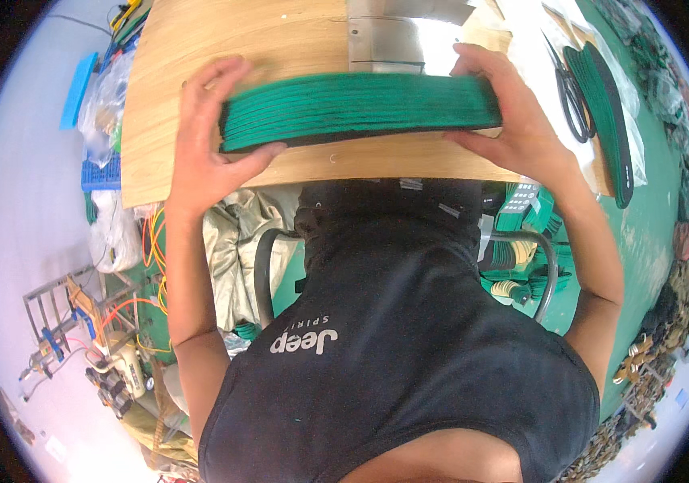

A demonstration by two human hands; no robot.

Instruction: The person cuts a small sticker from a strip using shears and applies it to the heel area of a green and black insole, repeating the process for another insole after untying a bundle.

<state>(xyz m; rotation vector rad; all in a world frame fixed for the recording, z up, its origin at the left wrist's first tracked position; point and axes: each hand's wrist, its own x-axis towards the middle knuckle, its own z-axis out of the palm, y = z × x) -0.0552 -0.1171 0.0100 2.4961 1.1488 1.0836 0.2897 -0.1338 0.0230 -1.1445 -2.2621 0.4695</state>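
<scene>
A thick stack of long green strips with black edges (361,105) is held level above the near part of the wooden table. My left hand (212,137) grips its left end, fingers over the far side and thumb along the near side. At the right end, my right hand (513,113) clasps the stack in the same way, thumb below and fingers above. Slight blur softens the stack's upper left edge. Just beyond it, a shiny metal plate (389,40) lies on the table.
The wooden table (200,32) has its near edge in front of my body. To the right lie black-handled scissors (574,113) and another green-and-black stack (602,113). Below, more green bundles (534,270) sit beside the chair's armrest (550,258). Machinery and hoses (115,322) stand at left.
</scene>
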